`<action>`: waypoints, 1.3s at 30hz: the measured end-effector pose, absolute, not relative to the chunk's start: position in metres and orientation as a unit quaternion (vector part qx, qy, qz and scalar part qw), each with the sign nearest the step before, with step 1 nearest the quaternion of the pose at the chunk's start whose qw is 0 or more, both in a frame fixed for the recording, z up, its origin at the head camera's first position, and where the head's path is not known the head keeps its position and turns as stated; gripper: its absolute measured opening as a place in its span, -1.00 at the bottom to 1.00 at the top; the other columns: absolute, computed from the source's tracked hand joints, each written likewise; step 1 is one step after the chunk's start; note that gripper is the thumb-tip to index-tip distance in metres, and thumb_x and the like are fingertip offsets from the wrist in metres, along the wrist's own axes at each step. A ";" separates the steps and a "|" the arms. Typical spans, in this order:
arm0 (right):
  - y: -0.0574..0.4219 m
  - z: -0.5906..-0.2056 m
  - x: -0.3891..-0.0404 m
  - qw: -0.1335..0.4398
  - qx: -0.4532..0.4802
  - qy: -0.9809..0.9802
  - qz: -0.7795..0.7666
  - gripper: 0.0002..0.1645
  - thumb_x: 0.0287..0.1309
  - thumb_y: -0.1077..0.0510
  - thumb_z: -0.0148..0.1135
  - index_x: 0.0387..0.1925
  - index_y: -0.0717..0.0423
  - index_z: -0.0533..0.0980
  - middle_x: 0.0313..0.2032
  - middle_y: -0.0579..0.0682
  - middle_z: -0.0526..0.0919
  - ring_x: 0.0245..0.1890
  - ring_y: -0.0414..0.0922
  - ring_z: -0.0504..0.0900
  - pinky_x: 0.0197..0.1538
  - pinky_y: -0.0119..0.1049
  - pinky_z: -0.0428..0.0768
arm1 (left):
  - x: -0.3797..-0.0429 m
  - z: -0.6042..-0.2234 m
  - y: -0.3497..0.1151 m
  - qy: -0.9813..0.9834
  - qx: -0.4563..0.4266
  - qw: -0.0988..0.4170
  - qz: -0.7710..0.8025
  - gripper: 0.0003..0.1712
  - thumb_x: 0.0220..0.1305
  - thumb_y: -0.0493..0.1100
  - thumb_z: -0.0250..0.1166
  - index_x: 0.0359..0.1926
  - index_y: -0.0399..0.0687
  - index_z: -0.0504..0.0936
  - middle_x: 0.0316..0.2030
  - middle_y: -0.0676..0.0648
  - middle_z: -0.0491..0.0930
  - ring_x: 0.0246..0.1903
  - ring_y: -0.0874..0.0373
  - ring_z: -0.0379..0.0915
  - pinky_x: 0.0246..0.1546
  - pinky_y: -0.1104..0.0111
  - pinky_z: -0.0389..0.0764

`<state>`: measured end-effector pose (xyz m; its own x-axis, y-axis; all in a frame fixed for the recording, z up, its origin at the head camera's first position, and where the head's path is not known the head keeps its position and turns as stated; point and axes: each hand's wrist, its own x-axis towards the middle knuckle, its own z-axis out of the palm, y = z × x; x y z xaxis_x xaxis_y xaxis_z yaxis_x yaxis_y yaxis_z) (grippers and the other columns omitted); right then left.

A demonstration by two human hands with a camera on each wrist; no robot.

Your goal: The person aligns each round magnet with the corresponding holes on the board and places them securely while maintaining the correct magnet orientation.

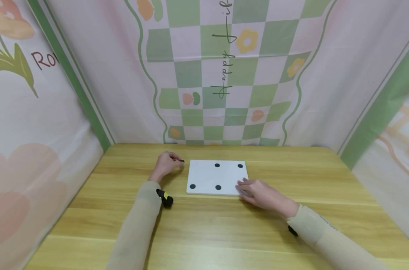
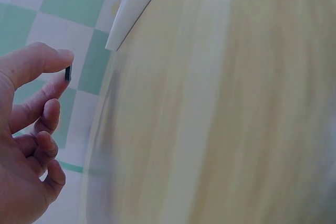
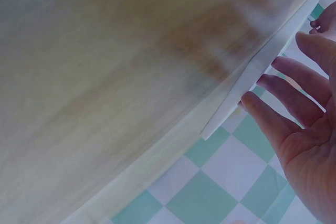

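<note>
A white rectangular board (image 1: 204,174) lies on the wooden table with several black round discs on it, among them one (image 1: 217,165) at the middle of its far edge. A faint round outline (image 1: 195,164) shows at its far left corner. Left of the board, my left hand (image 1: 165,164) pinches a small thin black disc (image 2: 67,73) between thumb and index finger, apart from the board. My right hand (image 1: 260,193) rests on the board's near right corner with fingers extended and partly covers that corner. In the right wrist view its fingertips (image 3: 249,99) meet the board's edge (image 3: 236,95).
The wooden table (image 1: 204,232) runs back to a printed checkered curtain (image 1: 214,71). More printed cloth hangs at the left side (image 1: 39,123) and the right side (image 1: 393,150). A small black device (image 1: 165,198) sits on the left sleeve.
</note>
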<state>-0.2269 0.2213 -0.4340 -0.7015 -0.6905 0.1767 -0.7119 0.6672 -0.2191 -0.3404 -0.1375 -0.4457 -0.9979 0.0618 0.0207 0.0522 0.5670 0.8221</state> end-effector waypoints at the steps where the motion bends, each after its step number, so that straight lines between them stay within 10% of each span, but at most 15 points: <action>1: 0.221 -0.434 -0.227 0.040 0.385 -0.912 0.137 -0.62 0.24 0.14 0.19 0.04 0.26 0.56 0.06 0.25 0.59 0.10 0.22 0.54 0.07 0.02 0.56 | -0.340 -0.446 -0.137 0.885 0.034 0.004 0.465 -0.77 -0.02 -0.09 0.47 -0.32 -0.04 0.68 -0.09 -0.11 0.48 -0.11 0.02 0.42 -0.08 0.23 0.49; 39: 0.221 -0.431 -0.225 0.045 0.390 -0.910 0.134 -0.63 0.22 0.17 0.21 0.01 0.27 0.57 0.03 0.25 0.61 0.07 0.22 0.56 0.05 0.01 0.58 | -0.346 -0.447 -0.114 0.894 0.059 0.006 0.443 -0.80 -0.02 -0.08 0.48 -0.38 -0.03 0.70 -0.30 -0.05 0.62 -0.23 0.09 0.46 -0.25 0.34 0.51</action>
